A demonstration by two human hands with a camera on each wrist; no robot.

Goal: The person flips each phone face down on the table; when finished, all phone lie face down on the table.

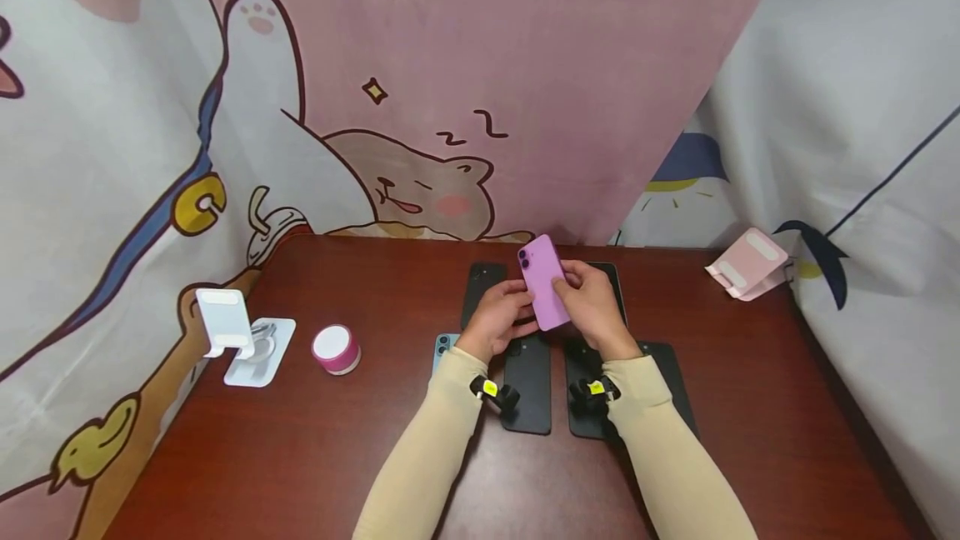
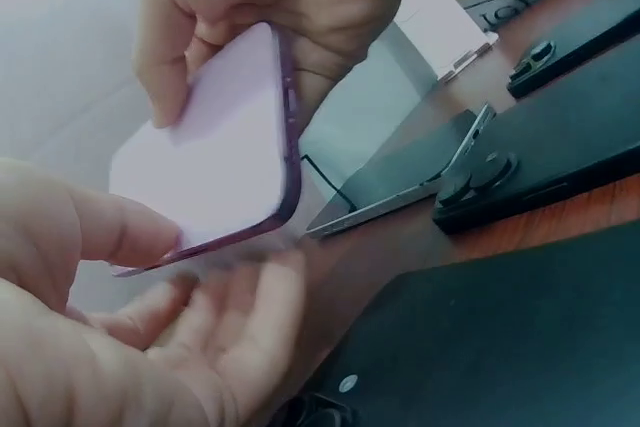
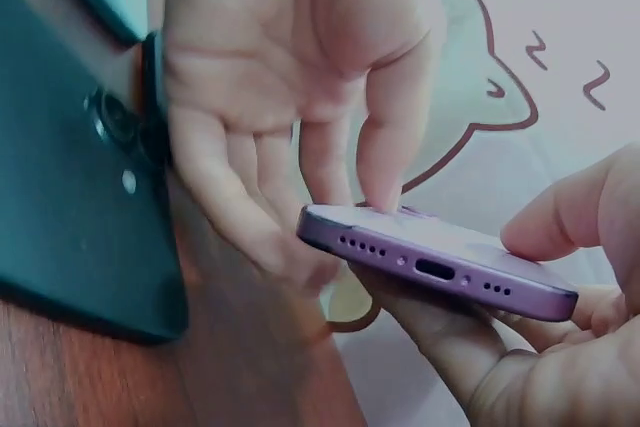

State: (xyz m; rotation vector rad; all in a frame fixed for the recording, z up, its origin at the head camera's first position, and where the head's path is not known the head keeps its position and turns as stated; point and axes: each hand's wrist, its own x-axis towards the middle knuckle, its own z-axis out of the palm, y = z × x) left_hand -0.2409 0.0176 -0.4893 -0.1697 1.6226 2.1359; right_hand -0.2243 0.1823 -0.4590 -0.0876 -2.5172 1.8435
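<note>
A pink-purple smartphone is held up over the table, its back with the camera lenses facing the head view. My left hand pinches its left edge, thumb above and fingers reaching underneath. On the other side my right hand grips it, with the thumb lying across the flat back. The charging port on its bottom edge shows in the right wrist view. Below the hands lie a black phone, another black phone farther back, and a light blue phone partly hidden by the left sleeve.
Dark devices lie under and beside the right forearm, another behind the right hand. To the left are a white phone stand and a pink jar with a white lid. A pink stand occupies the back right corner.
</note>
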